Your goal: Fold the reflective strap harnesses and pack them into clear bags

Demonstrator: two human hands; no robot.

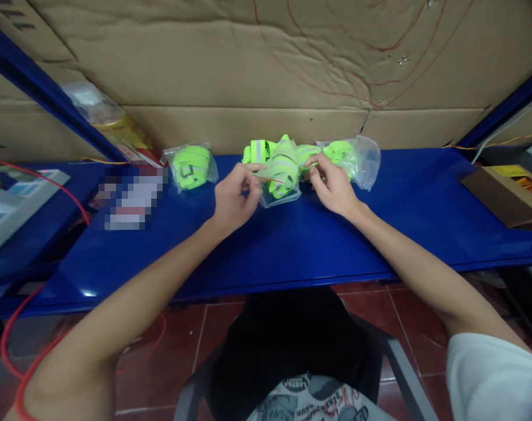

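- One bagged strap [191, 168] lay apart, left of centre.
- Another strap [284, 166], mid-frame, was inside its clear bag [287, 199]; whether that was sealed could not be told. More straps [341, 153] lay to its right.
- The left hand [236, 196], left of mid-frame, pinched that bag's edge, fingers curled.
- The right hand [333, 186], right of mid-frame, bent its fingers beside the straps; its hold was unclear.

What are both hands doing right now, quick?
Left hand: closed, pinching the clear bag.
Right hand: curled by the green straps; can't tell if holding.
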